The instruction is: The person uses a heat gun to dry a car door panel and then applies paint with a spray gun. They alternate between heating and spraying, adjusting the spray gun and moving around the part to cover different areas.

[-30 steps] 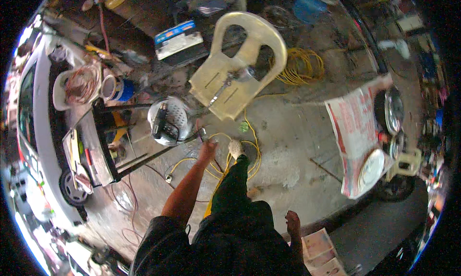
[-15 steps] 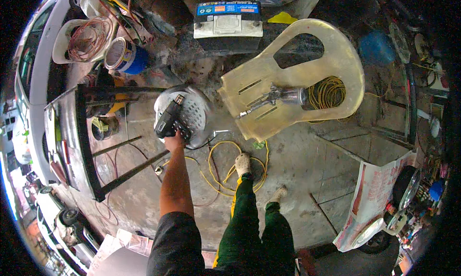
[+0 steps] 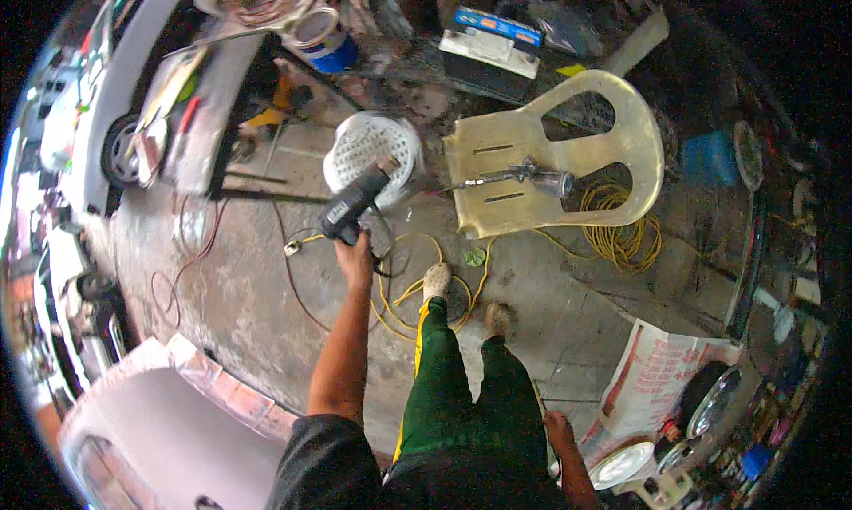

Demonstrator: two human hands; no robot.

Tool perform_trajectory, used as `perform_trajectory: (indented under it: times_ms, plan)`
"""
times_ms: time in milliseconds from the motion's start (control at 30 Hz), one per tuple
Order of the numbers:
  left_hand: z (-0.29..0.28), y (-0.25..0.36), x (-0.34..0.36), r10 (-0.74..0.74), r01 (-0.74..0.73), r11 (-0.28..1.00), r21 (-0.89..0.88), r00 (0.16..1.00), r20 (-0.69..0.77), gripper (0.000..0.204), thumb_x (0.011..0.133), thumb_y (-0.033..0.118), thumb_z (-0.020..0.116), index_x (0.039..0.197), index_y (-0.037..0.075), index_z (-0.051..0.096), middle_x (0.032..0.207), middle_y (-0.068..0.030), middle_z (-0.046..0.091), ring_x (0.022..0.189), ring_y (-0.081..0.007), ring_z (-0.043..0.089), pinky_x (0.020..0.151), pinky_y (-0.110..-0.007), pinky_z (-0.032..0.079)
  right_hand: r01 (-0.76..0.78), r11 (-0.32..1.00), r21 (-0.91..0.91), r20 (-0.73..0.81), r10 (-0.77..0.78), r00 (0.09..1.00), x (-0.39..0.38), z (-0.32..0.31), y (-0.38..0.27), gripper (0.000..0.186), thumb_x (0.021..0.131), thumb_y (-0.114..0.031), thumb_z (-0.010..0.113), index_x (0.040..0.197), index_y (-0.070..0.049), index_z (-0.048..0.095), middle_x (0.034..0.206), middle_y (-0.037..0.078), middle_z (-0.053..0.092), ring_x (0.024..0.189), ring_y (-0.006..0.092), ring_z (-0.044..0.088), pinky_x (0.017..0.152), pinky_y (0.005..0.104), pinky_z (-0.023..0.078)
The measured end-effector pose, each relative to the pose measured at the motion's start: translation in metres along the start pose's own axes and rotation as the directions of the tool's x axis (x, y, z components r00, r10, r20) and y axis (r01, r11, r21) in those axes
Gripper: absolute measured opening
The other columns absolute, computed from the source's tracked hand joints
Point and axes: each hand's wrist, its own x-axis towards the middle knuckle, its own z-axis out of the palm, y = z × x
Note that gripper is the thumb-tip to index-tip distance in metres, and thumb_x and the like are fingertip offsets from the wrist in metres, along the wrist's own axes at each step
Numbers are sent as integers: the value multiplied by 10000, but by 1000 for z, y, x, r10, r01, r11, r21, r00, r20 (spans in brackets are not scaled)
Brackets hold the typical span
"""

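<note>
My left hand, at the end of an outstretched arm, is closed around the handle of a black heat gun. Its nozzle points up and to the right, over a round white stool with a perforated seat. From the gun a dark cord hangs down. At the lower right, beside my leg, my right hand hangs low; its fingers are too small and dim to make out. A spray gun with a metal cup lies on a yellowed plastic chair right of the stool.
A yellow hose lies coiled by the chair and loops across the floor near my feet. Behind are a car battery and a blue bucket. A metal-framed table stands left; a pale painted panel lies lower left.
The heat gun, in my left hand, has come off the stool's seat toward me. My view has shifted, and my right hand now shows at the lower right.
</note>
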Motion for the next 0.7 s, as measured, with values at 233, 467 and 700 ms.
perform_trajectory:
  times_ms: [233, 467, 700]
  plan:
    - [-148, 50, -284, -233, 240, 954, -177, 971, 62, 436, 761, 109, 734, 1144, 11, 551, 991, -82, 633, 867, -193, 582, 787, -335, 476, 559, 829, 10, 142, -555, 820, 35, -55, -159, 386, 909, -194, 638, 1235, 5, 584, 1090, 181, 675, 1012, 287, 655, 885, 394, 510]
    - [-222, 54, -397, 81, -103, 952, -287, 993, -86, 379, 759, 50, 695, 1105, -6, 549, 992, -134, 590, 905, -267, 574, 827, -372, 473, 878, 434, 202, 480, -825, 297, -74, 52, -327, 460, 927, -187, 625, 1325, 5, 497, 1237, 122, 590, 1109, 219, 587, 969, 349, 458]
    - [-316, 25, -436, 221, -325, 928, -179, 872, -436, 525, 793, 11, 612, 1284, -2, 424, 1172, -209, 458, 1129, -371, 468, 993, -439, 387, 724, 577, 377, 633, -731, 253, -185, 194, -367, 491, 829, -76, 742, 1259, -38, 508, 1162, 73, 619, 1055, 191, 599, 948, 339, 479]
